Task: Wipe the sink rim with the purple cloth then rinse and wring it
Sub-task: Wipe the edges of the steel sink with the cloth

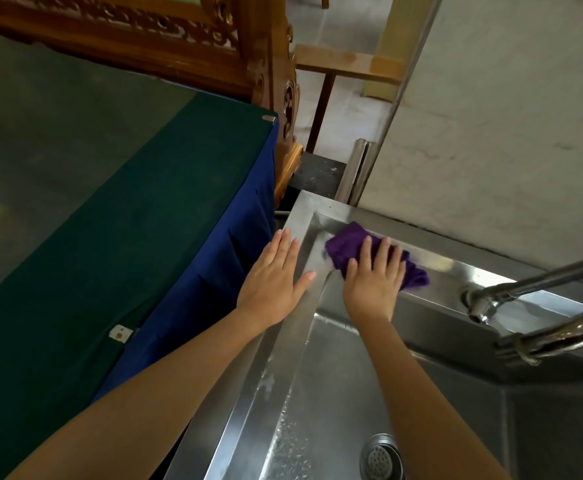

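A steel sink [312,211] fills the lower right, its flat rim running along the left and far sides. The purple cloth [347,242] lies bunched on the far rim near the far-left corner. My right hand [375,275] presses flat on the cloth, fingers spread, covering its middle. My left hand [272,273] rests flat on the left rim with fingers apart, holding nothing. Water drops streak the basin's left wall.
A chrome tap [511,292] reaches over the far rim at the right, with a second pipe below it. The drain strainer [382,457] sits at the basin bottom. A table with green and blue cloth [127,237] stands left of the sink. A grey wall rises behind.
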`<state>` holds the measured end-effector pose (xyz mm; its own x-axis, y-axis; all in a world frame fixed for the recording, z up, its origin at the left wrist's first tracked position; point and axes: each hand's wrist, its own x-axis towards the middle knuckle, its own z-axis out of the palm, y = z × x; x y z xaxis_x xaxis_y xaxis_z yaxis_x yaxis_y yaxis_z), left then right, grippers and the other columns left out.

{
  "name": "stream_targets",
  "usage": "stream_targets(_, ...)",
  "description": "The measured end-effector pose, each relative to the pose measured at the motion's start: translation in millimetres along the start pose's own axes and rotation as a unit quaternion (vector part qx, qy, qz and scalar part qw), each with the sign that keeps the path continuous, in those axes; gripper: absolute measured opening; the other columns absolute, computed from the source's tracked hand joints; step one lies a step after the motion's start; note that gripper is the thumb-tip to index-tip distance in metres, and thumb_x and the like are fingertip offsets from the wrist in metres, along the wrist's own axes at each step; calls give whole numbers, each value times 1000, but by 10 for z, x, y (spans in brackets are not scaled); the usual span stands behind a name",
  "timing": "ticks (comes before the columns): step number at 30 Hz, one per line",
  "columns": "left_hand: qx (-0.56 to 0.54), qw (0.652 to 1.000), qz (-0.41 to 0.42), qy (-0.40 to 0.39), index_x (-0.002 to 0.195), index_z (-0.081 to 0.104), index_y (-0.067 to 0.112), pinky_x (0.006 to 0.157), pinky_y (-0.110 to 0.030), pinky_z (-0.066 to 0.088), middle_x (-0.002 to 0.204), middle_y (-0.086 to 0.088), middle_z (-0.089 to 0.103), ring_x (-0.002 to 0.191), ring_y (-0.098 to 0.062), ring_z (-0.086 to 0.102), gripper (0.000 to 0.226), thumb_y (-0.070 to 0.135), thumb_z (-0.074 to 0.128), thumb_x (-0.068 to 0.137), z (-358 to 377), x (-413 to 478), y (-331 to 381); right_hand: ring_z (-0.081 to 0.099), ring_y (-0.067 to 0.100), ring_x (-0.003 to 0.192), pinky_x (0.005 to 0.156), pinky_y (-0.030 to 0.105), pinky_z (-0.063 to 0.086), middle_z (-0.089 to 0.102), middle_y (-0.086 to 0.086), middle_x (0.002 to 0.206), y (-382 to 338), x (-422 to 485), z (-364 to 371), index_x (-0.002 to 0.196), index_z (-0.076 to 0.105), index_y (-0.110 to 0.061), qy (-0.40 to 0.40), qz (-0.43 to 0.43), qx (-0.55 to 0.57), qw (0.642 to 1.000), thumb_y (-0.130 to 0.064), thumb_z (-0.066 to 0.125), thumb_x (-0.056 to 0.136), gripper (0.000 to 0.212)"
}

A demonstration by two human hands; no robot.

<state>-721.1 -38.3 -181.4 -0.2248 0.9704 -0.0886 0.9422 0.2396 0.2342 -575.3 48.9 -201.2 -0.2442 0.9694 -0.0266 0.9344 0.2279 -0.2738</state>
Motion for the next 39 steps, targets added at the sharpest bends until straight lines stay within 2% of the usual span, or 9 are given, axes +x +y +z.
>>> stream_targets(7,3,1000,-3,-2,149,-1,11,117,-29,-7,159,-6,-9,144,-14,-16,71,55,10,95,-23,1,3,-9,28,146,116,42,-8,1,6,159,-176,115,40,149,8,-23,-46,-140,-26,989,-37,18,101,52)
stream_targets(12,-31,999,8,-12,150,4,10,118,-28,-5,160,-6,-3,145,-14,-14,71,54,11,94,-27,4,-36,-3,25,147,116,39,-8,6,5,159,-242,7,-21,149,10,-24,-109,-190,84,972,-35,18,90,61)
stream_targets(16,-63,998,20,-15,151,6,15,116,-26,-8,160,-5,-2,145,-13,-14,67,52,12,96,-61,-136,-88,37,28,131,108,45,26,43,4,144,-178,-10,-62,145,28,-28,-44,-271,53,960,-34,41,96,51)
stream_targets(20,-16,1000,16,4,150,1,14,117,-28,-7,160,-4,-3,144,-13,-14,82,63,-8,85,-39,-248,-72,50,29,114,94,45,39,53,8,127,-180,145,-21,141,36,-25,3,-292,-18,956,-48,33,92,54)
stream_targets(22,-13,1000,10,16,148,-2,14,117,-27,-8,159,-4,-3,144,-12,-14,82,62,-11,82,-25,-245,-74,50,32,116,99,49,37,52,11,129,-230,250,35,139,39,-21,30,-273,-24,961,-48,29,91,56)
stream_targets(27,-5,1000,17,24,140,-11,17,117,-28,-9,159,-3,-7,143,-12,-17,73,61,-10,82,26,-243,-106,25,27,141,117,50,5,31,10,151,-425,501,92,147,22,-17,31,-226,-17,974,-45,14,92,62)
stream_targets(30,2,999,22,25,140,-13,17,118,-28,-8,158,-3,-10,144,-13,-17,72,61,-9,83,41,-241,-104,19,24,143,119,49,5,24,7,155,-474,519,71,149,16,-18,6,-221,37,975,-46,19,93,62)
stream_targets(34,-7,999,24,31,141,-11,19,116,-27,-8,159,-3,-7,144,-12,-15,69,60,-2,87,41,-229,-122,26,20,139,112,44,18,25,-4,155,-440,634,-120,147,20,-29,6,-341,47,939,-45,31,95,56)
stream_targets(39,-8,999,18,27,141,-10,17,118,-30,-5,159,-4,-6,144,-14,-14,71,60,-8,85,21,-238,-84,20,17,144,119,38,7,29,-1,154,-525,876,13,144,31,-24,7,-439,-21,898,-42,21,96,52)
